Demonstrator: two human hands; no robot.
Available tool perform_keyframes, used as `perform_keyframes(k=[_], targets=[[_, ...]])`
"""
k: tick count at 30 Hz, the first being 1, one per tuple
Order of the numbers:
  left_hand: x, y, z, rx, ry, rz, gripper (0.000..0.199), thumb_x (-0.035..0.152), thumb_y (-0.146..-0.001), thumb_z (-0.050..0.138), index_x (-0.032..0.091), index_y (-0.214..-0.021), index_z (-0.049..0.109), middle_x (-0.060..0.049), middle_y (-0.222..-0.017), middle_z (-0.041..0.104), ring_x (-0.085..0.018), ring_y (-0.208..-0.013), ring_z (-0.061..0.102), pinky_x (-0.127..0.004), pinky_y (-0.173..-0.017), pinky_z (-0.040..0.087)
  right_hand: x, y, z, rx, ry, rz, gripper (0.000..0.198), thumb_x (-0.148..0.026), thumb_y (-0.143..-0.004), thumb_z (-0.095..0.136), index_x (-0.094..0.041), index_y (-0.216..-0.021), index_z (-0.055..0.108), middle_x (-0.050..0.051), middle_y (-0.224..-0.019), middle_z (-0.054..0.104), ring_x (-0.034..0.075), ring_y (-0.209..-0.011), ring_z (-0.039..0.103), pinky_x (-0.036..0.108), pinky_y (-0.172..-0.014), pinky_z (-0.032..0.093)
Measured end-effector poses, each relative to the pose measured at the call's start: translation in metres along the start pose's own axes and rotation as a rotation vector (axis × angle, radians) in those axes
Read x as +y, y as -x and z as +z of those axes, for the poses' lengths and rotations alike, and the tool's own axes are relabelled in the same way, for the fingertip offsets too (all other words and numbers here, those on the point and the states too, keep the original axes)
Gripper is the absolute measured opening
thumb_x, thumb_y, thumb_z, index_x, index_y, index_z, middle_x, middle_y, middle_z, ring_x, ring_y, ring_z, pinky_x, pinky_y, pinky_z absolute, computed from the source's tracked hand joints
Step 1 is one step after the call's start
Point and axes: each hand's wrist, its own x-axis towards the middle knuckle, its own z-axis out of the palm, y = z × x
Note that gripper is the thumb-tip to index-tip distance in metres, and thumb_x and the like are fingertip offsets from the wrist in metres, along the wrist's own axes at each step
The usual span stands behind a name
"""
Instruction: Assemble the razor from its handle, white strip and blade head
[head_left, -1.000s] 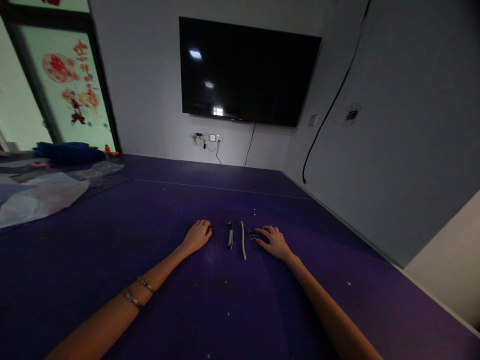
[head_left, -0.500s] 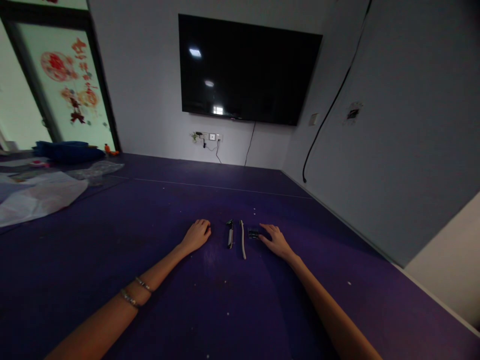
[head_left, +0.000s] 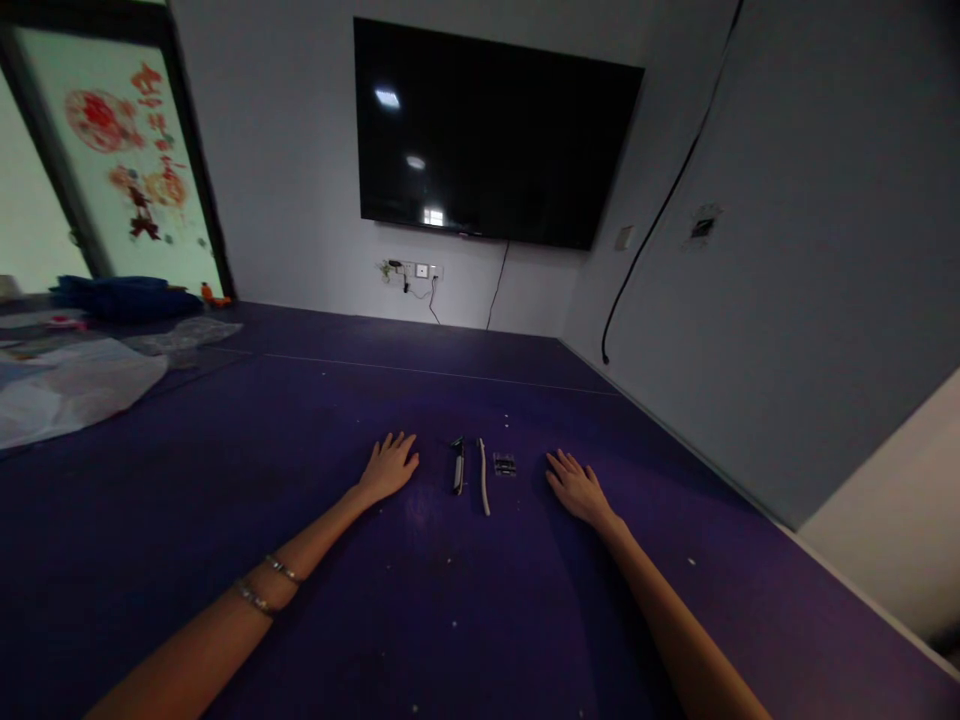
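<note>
My left hand (head_left: 388,467) lies palm down on the purple surface (head_left: 330,610), fingers spread, holding nothing. Just right of it is a black and white razor (head_left: 458,468), its head pointing away from me. Beside the razor, a slim, slightly curved whitish handle (head_left: 484,480), looking like a toothbrush, lies lengthwise. A small clear packet (head_left: 505,464) with something dark inside rests to the right of that; its contents are too small to make out. Farther right, my right hand (head_left: 579,487) is flat on the surface, fingers apart and empty, not touching the packet.
Clear plastic bags (head_left: 90,385) and a dark blue cloth-like bundle (head_left: 124,298) lie at the far left, near a small orange object (head_left: 214,296). A television (head_left: 495,130) hangs on the back wall. Down the right wall hangs a black cable (head_left: 656,220).
My right hand has moved right, away from the small packet, and now lies flat. The fingers of my left hand have gone from curled to spread. The three small items stay in place.
</note>
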Motion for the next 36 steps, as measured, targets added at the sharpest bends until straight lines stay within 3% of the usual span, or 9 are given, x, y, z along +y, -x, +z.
perform_keyframes(k=[3,21,24,27,31,33,36], targets=[[0.001,0.001,-0.001,-0.062,-0.012,0.011,0.051,0.039,-0.088,0.031,0.014,-0.131,0.044,-0.014,-0.140,0.037,-0.035,-0.130,0.028,-0.052,-0.102,0.025,0.000,-0.001,0.001,-0.008,0.000,0.004,0.055,-0.046,-0.090,0.021,-0.022,-0.139,0.030,0.007,-0.147,0.025,0.023,-0.135,0.019,0.047,-0.106,0.014],[0.001,0.002,-0.002,-0.033,0.028,0.026,0.050,0.039,-0.088,0.032,0.014,-0.129,0.046,-0.016,-0.139,0.039,-0.035,-0.130,0.028,-0.053,-0.102,0.024,0.000,-0.001,0.001,0.023,0.008,0.004,0.055,-0.046,-0.090,0.023,-0.022,-0.138,0.032,0.007,-0.146,0.027,0.023,-0.134,0.021,0.046,-0.105,0.015],[-0.001,-0.002,0.000,0.030,0.108,0.003,0.045,0.036,-0.087,0.035,0.012,-0.123,0.050,-0.016,-0.133,0.046,-0.032,-0.126,0.036,-0.050,-0.100,0.028,0.000,-0.001,0.002,0.038,0.011,0.003,0.054,-0.045,-0.090,0.024,-0.022,-0.138,0.033,0.007,-0.146,0.029,0.024,-0.134,0.021,0.046,-0.105,0.015],[-0.003,-0.006,-0.005,0.155,0.233,-0.056,0.035,0.030,-0.086,0.038,0.013,-0.111,0.056,-0.014,-0.117,0.058,-0.026,-0.111,0.051,-0.041,-0.095,0.037,0.000,-0.001,0.002,0.046,0.005,0.004,0.054,-0.045,-0.090,0.025,-0.022,-0.137,0.035,0.007,-0.145,0.030,0.024,-0.134,0.022,0.047,-0.105,0.016],[0.005,-0.011,-0.015,0.260,0.366,-0.106,0.024,0.027,-0.083,0.045,0.014,-0.097,0.060,-0.009,-0.094,0.065,-0.020,-0.091,0.059,-0.033,-0.084,0.043,-0.001,-0.001,0.002,0.059,0.000,0.013,0.053,-0.045,-0.089,0.026,-0.022,-0.136,0.037,0.007,-0.145,0.031,0.024,-0.133,0.023,0.047,-0.105,0.015],[0.016,-0.014,-0.017,0.209,0.455,-0.093,0.021,0.027,-0.082,0.046,0.015,-0.092,0.060,-0.007,-0.086,0.065,-0.017,-0.081,0.060,-0.029,-0.077,0.044,-0.001,-0.001,0.002,0.061,0.000,0.015,0.053,-0.045,-0.089,0.026,-0.022,-0.136,0.037,0.007,-0.145,0.031,0.024,-0.133,0.024,0.046,-0.105,0.015],[0.039,-0.020,-0.017,0.032,0.482,-0.069,0.021,0.033,-0.080,0.050,0.016,-0.081,0.061,-0.007,-0.083,0.066,-0.017,-0.079,0.061,-0.026,-0.071,0.044,-0.002,-0.001,0.001,0.058,-0.001,0.020,0.053,-0.045,-0.089,0.025,-0.022,-0.136,0.037,0.006,-0.145,0.031,0.023,-0.133,0.023,0.046,-0.105,0.015]])
